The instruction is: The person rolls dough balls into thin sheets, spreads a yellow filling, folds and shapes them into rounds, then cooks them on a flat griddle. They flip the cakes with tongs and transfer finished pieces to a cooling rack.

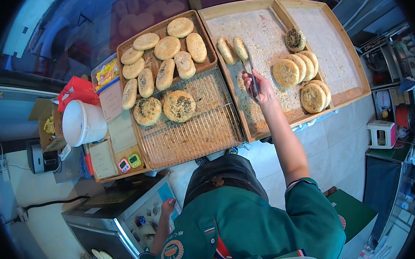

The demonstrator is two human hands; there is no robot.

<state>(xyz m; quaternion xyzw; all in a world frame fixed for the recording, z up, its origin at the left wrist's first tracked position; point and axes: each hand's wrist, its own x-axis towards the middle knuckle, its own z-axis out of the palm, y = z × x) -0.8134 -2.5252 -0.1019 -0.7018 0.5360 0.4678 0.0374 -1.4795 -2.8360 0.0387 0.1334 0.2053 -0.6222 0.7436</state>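
My right hand [259, 86] is closed around metal tongs [251, 65], reaching over a wooden tray [230, 85] lined with pale paper. The tongs' tips touch the right one of two oblong breads [240, 48]; whether they grip it, I cannot tell. Its neighbour, another oblong bread [227, 51], lies just left. To the right of that hand, round flatbreads [285, 73] overlap in a row, with a dark seeded bread [295, 39] behind them and seeded ones [313, 98] nearer me. Low on my left, my left hand [168, 207] hangs with fingers curled, nothing visible in them.
A wicker tray [120, 56] of round and oblong breads stands left, behind a wire rack [193, 133] with two large seeded breads [179, 106]. Farther left are a white bucket [80, 123], a red bag [79, 91] and two small timers [129, 163]. A steel cabinet [109, 223] is below.
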